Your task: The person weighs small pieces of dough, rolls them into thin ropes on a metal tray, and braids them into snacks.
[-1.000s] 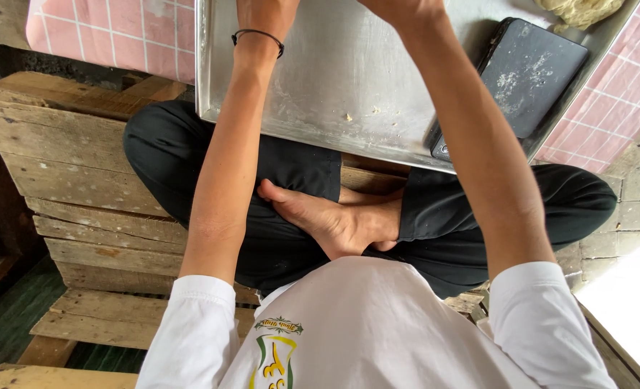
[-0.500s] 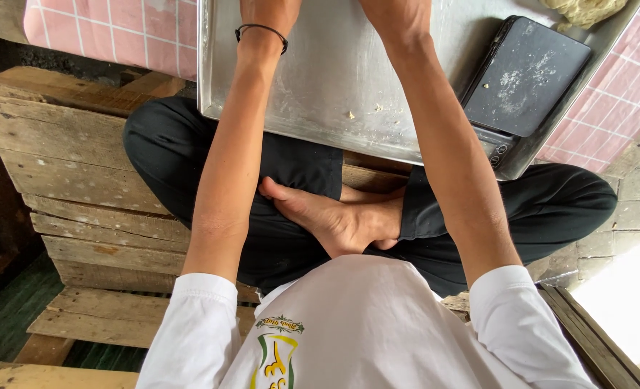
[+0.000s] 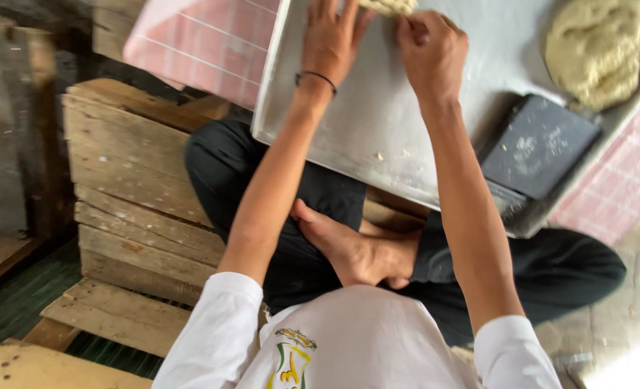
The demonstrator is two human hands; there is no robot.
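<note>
Head view | left hand [image 3: 331,39] is lying spread beside small dough piece [image 3: 386,6] at metal tray [image 3: 377,137] top edge | right hand [image 3: 429,47] is pinching it | risk: tray is overhanging the lap, hard pressing may be tipping it

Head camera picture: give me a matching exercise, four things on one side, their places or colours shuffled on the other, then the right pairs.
Things:
1. big dough lump
2. dark flat block
3. wristband
4. wooden pallet

Places or colours:
A. black, around the left wrist
B. pale yellow, at the tray's far right
C. weathered planks, left of the crossed legs
D. on the metal tray, at its near right corner, flecked with crumbs

Pairs: 1-B, 2-D, 3-A, 4-C
</note>
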